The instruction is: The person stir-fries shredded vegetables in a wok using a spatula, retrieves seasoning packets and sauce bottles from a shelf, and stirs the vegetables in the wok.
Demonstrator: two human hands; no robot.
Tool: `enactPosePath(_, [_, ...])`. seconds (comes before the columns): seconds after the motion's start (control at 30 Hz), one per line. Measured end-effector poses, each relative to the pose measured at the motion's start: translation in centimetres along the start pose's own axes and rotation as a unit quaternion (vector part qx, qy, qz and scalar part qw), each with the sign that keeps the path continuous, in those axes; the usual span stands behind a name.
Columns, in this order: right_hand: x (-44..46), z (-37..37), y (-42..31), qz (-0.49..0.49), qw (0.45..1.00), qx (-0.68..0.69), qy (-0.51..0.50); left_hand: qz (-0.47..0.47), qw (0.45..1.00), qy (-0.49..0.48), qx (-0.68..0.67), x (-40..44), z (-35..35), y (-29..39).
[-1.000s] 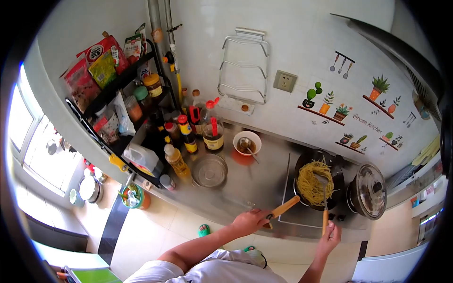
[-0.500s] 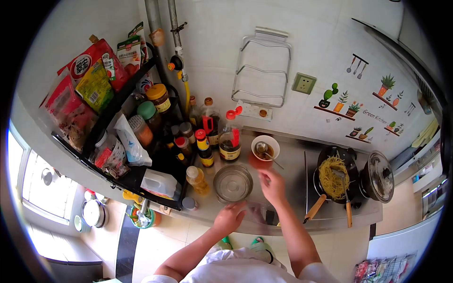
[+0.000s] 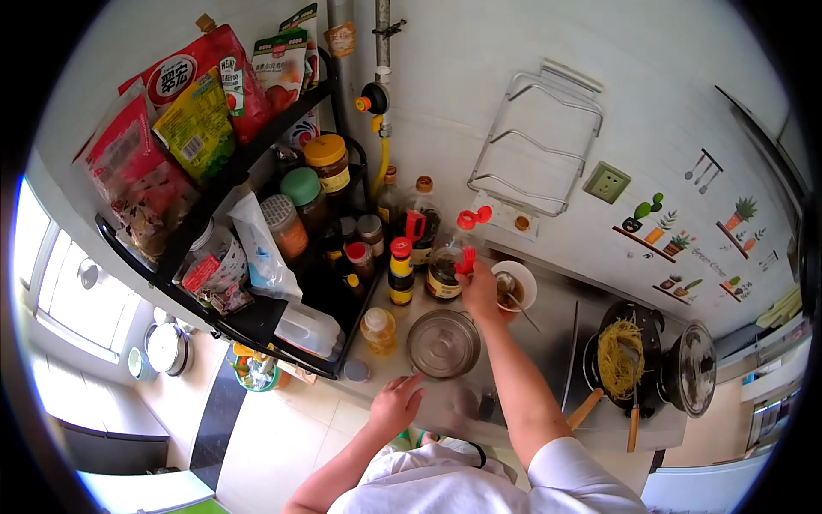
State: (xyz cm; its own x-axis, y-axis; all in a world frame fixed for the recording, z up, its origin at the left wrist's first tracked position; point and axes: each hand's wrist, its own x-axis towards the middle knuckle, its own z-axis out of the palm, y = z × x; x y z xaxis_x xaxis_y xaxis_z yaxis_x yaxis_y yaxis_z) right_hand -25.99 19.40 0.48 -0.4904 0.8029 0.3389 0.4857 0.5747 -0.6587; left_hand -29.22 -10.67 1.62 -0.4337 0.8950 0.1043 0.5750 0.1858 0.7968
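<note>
**Right hand (image 3: 479, 289) at the red-handled bottle (image 3: 443, 284)**

I take the white bowl (image 3: 530, 288) as my landmark. The red-handled bottle stands upright on the surface (image 3: 548, 353), just left of the bowl, its red flip cap (image 3: 467, 220) tipped open. I have the right hand between the two, fingers bent at the bottle's red handle (image 3: 466, 260); I cannot tell whether they have closed around it.

My left hand (image 3: 396, 404) hangs to the bowl's lower left, fingers loosely parted and holding nothing, their tips close to a round dish (image 3: 443, 344).

A spoon (image 3: 506, 281) leans in the bowl. Well to its right, I see noodles (image 3: 618, 360) in a dark pan (image 3: 648, 336) with a wooden handle (image 3: 586, 409).
</note>
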Motion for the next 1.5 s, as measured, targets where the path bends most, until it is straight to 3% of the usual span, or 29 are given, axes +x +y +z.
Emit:
enactPosePath(0.4, [-1.3,-3.7,2.9,-0.024,1.000,-0.014,-0.007,-0.003,1.000,0.011,0.019,1.9,0.6,0.1])
enactPosePath(0.47, [-2.1,-6.3,0.4,0.015,0.998,-0.056,-0.034,-0.002,1.000,0.014,0.017,2.0,0.6,0.1])
enactPosePath(0.53, [-3.2,-8.4,-1.9,0.088,0.965,-0.195,-0.152,-0.012,1.000,0.020,0.011,2.1,0.5,0.5])
enactPosePath(0.57, [-3.6,-8.0,-2.2,0.087,0.965,-0.196,-0.154,-0.014,1.000,0.021,0.010,2.1,0.5,0.4])
enactPosePath(0.7, [-3.8,-3.9,-4.6,-0.011,0.966,-0.031,-0.257,-0.023,0.999,0.022,0.008,2.0,0.4,0.4])
enactPosePath(0.77, [-2.6,0.4,-3.7,0.017,0.958,0.007,-0.287,-0.023,0.999,0.027,0.009,1.8,0.3,0.5])
enactPosePath(1.0, [0.5,6.6,-5.1,0.014,0.971,0.055,-0.232,-0.049,0.997,0.060,0.031,0.3,-0.8,0.6])
enactPosePath(1.07, [1.4,6.4,-5.6,-0.024,0.927,0.265,-0.264,-0.055,0.995,0.071,0.032,-0.4,-0.7,-0.1])
enactPosePath(1.23, [1.8,7.3,-5.8,-0.018,0.959,0.186,-0.211,-0.076,0.992,0.095,0.036,-1.5,-1.1,-0.5])
enactPosePath(1.5, [2.3,4.0,-8.1,-0.046,0.960,0.129,-0.242,-0.079,0.991,0.105,0.028,-0.8,-1.8,-0.1])
